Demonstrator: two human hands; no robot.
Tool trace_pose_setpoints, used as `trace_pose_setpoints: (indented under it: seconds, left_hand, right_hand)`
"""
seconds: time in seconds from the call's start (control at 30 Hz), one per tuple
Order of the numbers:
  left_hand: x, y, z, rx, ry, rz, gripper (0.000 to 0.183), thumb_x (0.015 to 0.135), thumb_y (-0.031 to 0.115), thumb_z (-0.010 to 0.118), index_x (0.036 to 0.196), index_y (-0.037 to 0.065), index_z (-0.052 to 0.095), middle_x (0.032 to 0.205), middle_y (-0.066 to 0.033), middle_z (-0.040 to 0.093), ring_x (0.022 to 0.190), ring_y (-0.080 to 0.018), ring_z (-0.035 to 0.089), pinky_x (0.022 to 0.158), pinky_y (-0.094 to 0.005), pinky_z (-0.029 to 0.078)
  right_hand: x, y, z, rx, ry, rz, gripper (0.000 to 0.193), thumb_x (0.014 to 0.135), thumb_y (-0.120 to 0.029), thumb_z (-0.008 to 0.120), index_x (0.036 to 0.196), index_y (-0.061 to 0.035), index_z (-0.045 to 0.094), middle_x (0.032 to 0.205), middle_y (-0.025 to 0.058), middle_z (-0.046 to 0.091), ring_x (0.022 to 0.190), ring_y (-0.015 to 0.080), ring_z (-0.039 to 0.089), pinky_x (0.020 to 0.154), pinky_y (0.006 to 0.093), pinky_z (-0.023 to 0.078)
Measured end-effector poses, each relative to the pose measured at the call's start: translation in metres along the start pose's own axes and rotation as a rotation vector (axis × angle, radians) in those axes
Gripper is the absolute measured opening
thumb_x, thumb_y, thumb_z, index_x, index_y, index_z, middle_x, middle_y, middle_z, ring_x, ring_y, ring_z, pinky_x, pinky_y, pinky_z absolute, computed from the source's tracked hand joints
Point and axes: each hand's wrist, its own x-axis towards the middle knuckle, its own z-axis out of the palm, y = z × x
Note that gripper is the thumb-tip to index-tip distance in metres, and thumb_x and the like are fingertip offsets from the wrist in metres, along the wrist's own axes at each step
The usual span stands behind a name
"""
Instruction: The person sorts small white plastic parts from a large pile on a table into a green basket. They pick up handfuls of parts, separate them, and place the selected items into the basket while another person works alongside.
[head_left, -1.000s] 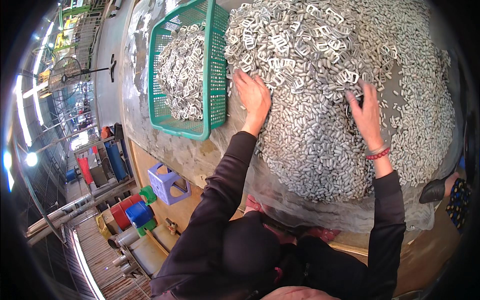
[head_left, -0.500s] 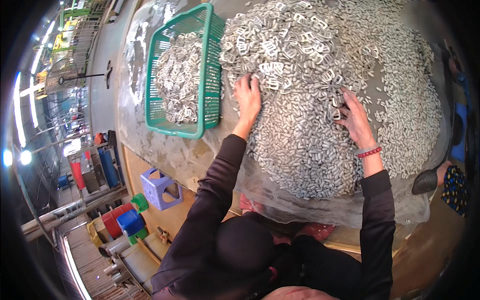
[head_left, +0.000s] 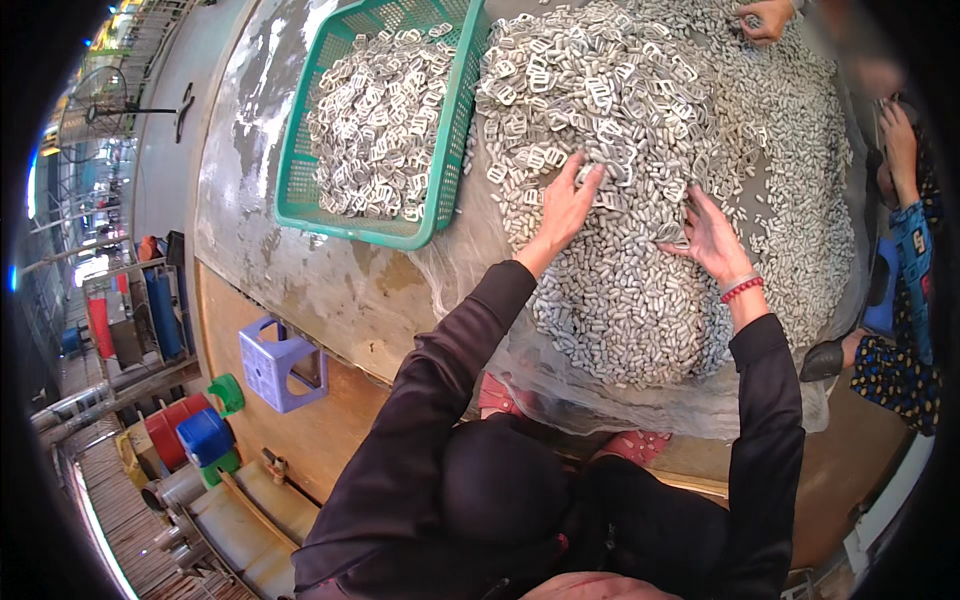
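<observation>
The left hand (head_left: 566,212), right of the green basket (head_left: 400,241), touches the pellet heap (head_left: 620,310); I can't tell its pinch. The right hand (head_left: 716,242), farther right, is spread beside a buckle (head_left: 672,235). Sorting seems underway; next needs careful fingers.

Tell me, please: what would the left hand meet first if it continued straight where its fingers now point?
Ahead of the left hand, the first things seem to be the slotted metal pieces lying on the heap. Depth is unclear; the fingertips may already touch some.
</observation>
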Motion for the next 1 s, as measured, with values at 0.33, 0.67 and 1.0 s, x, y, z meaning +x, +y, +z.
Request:
trace_pose_setpoints:
  seconds: [0.33, 0.67, 1.0]
  left_hand:
    - [-0.034, 0.048, 0.015, -0.007, -0.413, 0.147, 0.063, 0.086, 0.043, 0.063, 0.132, 0.002, 0.048, 0.127, -0.0187, 0.055, 0.12, -0.0269, 0.051, 0.101, -0.0351, 0.038]
    - [-0.046, 0.063, -0.035, 0.092, -0.7, 0.305, 0.049, 0.094, 0.028, 0.054, 0.135, 0.003, 0.046, 0.129, -0.0163, 0.054, 0.113, -0.0246, 0.055, 0.095, -0.0348, 0.044]
    - [-0.053, 0.056, -0.062, 0.631, -0.424, 0.674, 0.036, 0.092, 0.021, 0.056, 0.127, 0.03, 0.059, 0.115, -0.016, 0.057, 0.111, -0.0247, 0.05, 0.096, -0.0324, 0.039]
  right_hand:
    - [-0.05, 0.004, 0.043, -0.308, -0.005, 0.031, 0.044, 0.087, -0.015, 0.065, 0.128, -0.0124, 0.05, 0.112, -0.001, 0.061, 0.103, 0.0118, 0.058, 0.079, 0.0408, 0.052]
    - [-0.112, 0.008, 0.057, -0.332, -0.095, -0.184, 0.055, 0.087, 0.003, 0.05, 0.14, -0.0076, 0.039, 0.129, 0.011, 0.052, 0.103, 0.0125, 0.058, 0.084, 0.0284, 0.052]
    - [-0.104, 0.013, 0.057, -0.556, -0.104, -0.257, 0.065, 0.085, 0.001, 0.058, 0.144, -0.0117, 0.033, 0.135, 0.0181, 0.04, 0.098, 0.0205, 0.061, 0.083, 0.0314, 0.054]
